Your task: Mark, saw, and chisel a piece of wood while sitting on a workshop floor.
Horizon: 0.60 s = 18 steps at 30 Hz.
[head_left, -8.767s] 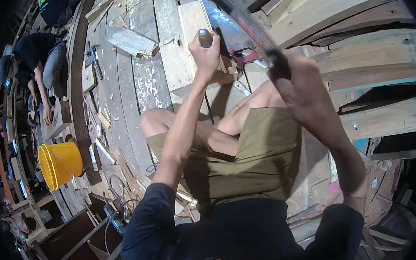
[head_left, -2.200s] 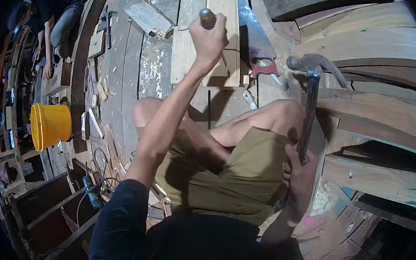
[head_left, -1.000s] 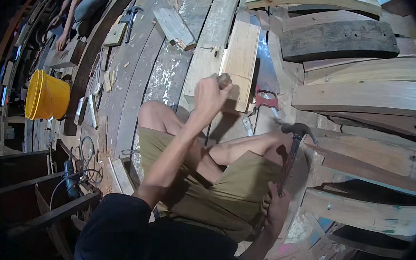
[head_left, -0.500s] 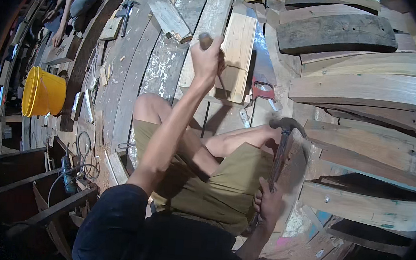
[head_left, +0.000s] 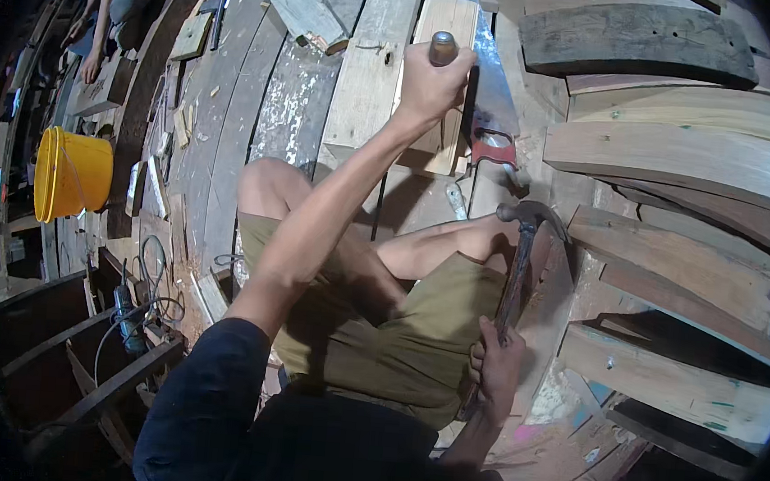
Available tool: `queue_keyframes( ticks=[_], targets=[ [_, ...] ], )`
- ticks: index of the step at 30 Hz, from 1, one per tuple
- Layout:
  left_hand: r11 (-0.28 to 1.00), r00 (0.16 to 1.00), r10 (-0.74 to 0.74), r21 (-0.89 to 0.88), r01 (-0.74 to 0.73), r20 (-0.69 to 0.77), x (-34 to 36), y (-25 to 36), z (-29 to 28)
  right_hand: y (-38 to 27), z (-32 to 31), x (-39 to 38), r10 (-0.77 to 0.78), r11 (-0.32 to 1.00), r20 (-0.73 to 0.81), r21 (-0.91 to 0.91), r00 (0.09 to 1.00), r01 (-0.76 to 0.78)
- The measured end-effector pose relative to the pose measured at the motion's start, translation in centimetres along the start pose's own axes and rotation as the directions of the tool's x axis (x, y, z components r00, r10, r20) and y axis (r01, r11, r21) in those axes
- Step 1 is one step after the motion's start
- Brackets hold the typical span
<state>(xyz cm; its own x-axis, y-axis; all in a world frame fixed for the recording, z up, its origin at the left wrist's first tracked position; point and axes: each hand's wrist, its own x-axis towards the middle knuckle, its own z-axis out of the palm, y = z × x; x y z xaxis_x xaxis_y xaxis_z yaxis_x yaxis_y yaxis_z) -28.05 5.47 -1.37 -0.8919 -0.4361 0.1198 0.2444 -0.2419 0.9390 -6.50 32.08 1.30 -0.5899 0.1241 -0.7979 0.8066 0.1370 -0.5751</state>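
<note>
Gripping a chisel handle (head_left: 443, 48) upright in the left hand (head_left: 432, 83), fingers wrapped tight around it with only the rounded butt showing above the fist, presumably so the top stayed free for a blow. Kept the arm stretched out ahead, placing the tool over a pale wooden plank (head_left: 445, 28) lying lengthwise on the rough, paint-flecked floor boards (head_left: 292, 98); blade end hidden behind the fist, so contact with the wood could not be told. Held a claw hammer (head_left: 518, 251) in the right hand (head_left: 494, 367), fingers clamped low on the shaft near its end, likely for reach and swing, with the head (head_left: 530, 212) raised above the bent right knee (head_left: 484, 239) and well apart from the chisel. Sat with legs folded, olive shorts (head_left: 414, 333) between the two arms, bringing the work close in front. Left a handsaw (head_left: 490, 113) flat just right of the plank, red handle toward the knee, within easy reach. Noted thick curved timbers (head_left: 672, 155) stacked to the right, a yellow bucket (head_left: 69, 175) far left, a power tool with trailing cable (head_left: 130, 324) near the dark framing, and another person (head_left: 119, 2) crouched at the upper left, well apart.
</note>
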Motion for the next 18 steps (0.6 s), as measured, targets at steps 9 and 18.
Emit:
queue_keyframes(
  ticks=[9, 18],
  targets=[
    [0.992, 0.997, 0.041, 0.115, -0.047, 0.061, -0.01, -0.66, -0.43, -0.47, 0.42, -0.09, 0.025, 0.999, 0.001, -0.025, 1.000, -0.024],
    [0.994, 0.990, 0.040, 0.093, -0.053, 0.138, -0.35, -0.85, -0.20, -0.29, 0.12, -0.45, 0.010, 1.000, 0.039, 0.008, 0.999, -0.010]
  ],
)
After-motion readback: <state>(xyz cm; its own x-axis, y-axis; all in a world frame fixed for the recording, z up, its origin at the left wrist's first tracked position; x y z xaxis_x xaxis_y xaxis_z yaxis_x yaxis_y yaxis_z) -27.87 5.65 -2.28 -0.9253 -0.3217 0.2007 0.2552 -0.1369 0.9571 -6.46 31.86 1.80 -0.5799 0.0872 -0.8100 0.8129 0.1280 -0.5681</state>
